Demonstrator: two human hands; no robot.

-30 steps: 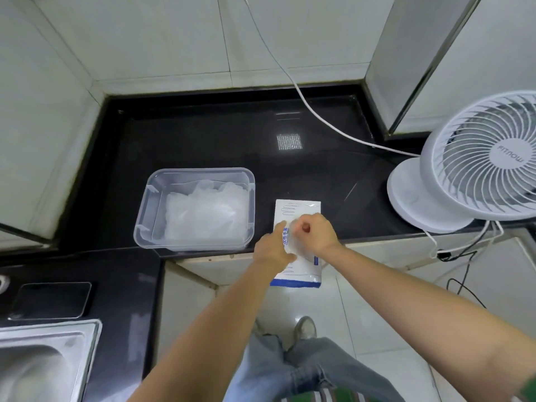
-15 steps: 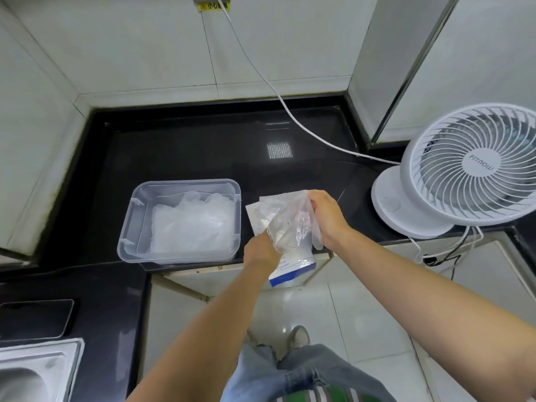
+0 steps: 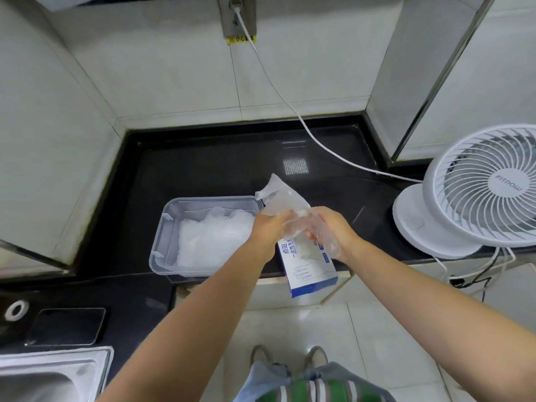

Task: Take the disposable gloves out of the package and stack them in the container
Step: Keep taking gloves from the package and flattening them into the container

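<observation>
Glove — between left hand, right hand

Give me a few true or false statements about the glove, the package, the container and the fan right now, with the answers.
1. The left hand and the right hand both hold a clear glove. True.
2. The container is empty. False: a pile of gloves lies in it.
3. The fan stands to the right of the package. True.
4. The package lies inside the container. False: it lies on the counter, to the right of the container.
</observation>
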